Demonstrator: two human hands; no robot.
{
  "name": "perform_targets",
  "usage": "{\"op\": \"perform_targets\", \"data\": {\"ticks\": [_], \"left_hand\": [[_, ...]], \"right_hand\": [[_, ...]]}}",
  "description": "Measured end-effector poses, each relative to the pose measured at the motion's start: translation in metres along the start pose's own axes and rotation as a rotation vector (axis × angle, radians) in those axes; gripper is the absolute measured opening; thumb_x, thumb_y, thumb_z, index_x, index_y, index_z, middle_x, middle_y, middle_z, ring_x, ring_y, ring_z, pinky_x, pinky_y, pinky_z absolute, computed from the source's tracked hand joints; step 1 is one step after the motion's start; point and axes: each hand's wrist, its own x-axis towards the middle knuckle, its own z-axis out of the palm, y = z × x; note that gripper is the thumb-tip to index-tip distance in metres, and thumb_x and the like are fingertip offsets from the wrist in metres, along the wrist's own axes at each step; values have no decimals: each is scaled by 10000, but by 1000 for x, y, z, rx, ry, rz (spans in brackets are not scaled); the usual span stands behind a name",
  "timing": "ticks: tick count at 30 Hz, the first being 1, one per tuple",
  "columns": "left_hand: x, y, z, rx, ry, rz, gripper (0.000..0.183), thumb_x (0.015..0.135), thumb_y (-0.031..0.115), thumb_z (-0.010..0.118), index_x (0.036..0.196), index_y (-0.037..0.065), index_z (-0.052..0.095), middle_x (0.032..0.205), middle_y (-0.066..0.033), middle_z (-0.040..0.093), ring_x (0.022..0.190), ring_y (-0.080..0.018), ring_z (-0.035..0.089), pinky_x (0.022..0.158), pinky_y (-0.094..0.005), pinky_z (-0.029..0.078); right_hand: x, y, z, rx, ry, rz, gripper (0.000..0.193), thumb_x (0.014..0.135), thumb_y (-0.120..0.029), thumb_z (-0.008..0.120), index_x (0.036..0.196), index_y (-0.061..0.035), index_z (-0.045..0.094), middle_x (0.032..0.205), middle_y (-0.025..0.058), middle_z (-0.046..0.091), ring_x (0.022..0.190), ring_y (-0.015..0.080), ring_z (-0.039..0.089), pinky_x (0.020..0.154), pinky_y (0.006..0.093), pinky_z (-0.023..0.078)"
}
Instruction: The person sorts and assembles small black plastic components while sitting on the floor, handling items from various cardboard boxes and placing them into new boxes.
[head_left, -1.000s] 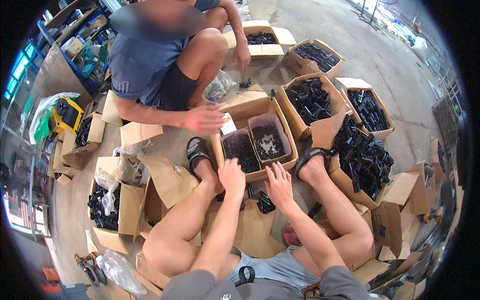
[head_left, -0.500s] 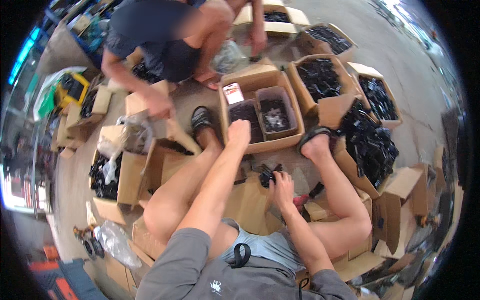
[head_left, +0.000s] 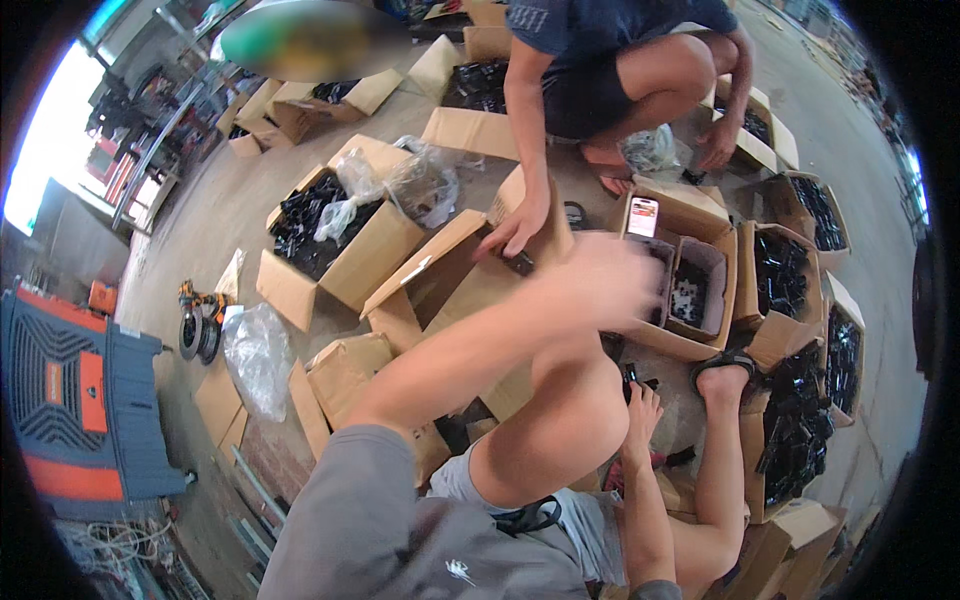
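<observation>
My left hand [head_left: 605, 285], smeared by motion, passes over the left rim of an open cardboard box [head_left: 690, 347]; its fingers cannot be made out. Inside that box stand two small bins; the right-hand bin [head_left: 700, 325] has small black and pale parts in it. On the box's far left corner lies a phone [head_left: 643, 215] with its screen lit. Lower down, beside my bent left knee, my right hand [head_left: 641, 420] is closed around small black parts [head_left: 632, 380], whose exact kind I cannot tell.
A co-worker squats ahead, one hand [head_left: 522, 225] at a cardboard flap near a black piece. Boxes of black parts [head_left: 795, 425] line the right; another box [head_left: 320, 225] stands left. A drill [head_left: 198, 300], a clear plastic bag [head_left: 257, 360] and a blue-and-orange tool case [head_left: 90, 390] sit far left.
The view has swung left, so the boxes sit further right. My left hand has come away from the bins, leftward. My right hand still holds black parts. The co-worker's hand is now at a cardboard flap.
</observation>
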Motion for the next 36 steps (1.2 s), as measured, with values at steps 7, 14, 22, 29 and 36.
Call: {"op": "perform_targets", "data": {"ticks": [7, 14, 22, 29, 36], "left_hand": [[-161, -62, 179, -190, 162, -998, 530, 847, 434, 749, 1047, -43, 632, 924, -251, 710, 940, -411, 695, 797, -492, 559], [-156, 60, 131, -725, 39, -626, 397, 1030, 392, 466, 1074, 38, 640, 987, -213, 713, 981, -423, 670, 844, -494, 535], [-175, 42, 219, -798, 208, -862, 186, 960, 158, 535, 1060, 15, 599, 973, -195, 666, 939, -389, 661, 827, -480, 537], [-199, 47, 214, -303, -103, -679, 511, 654, -12, 747, 1125, 38, 555, 1103, -209, 573, 1075, -381, 579, 824, -433, 560], [-187, 1, 220, -30, -44, -536, 610, 900, 227, 573, 1488, 150, 430, 1559, -238, 326, 1455, -422, 289, 1119, -522, 337]], "right_hand": [[-1, 4, -3, 117, 117, 33, 342, 933, -235, 642, 1214, -42, 617, 1278, 184, 588, 1179, 369, 532, 984, 493, 401], [17, 27, 22, 95, 280, -29, 333, 902, -254, 683, 1170, -56, 660, 1165, 170, 661, 1089, 369, 608, 902, 485, 465], [20, 16, 13, 96, 180, 2, 314, 905, -252, 680, 1140, -44, 673, 1113, 182, 676, 1047, 375, 629, 877, 483, 479], [10, -8, -11, 251, -62, 2, 300, 907, -249, 678, 1114, -33, 685, 1068, 191, 690, 1010, 380, 646, 854, 481, 492], [0, -28, -37, 402, -352, 97, 289, 909, -247, 676, 1089, -22, 697, 1023, 201, 703, 973, 385, 664, 832, 480, 504]]}}
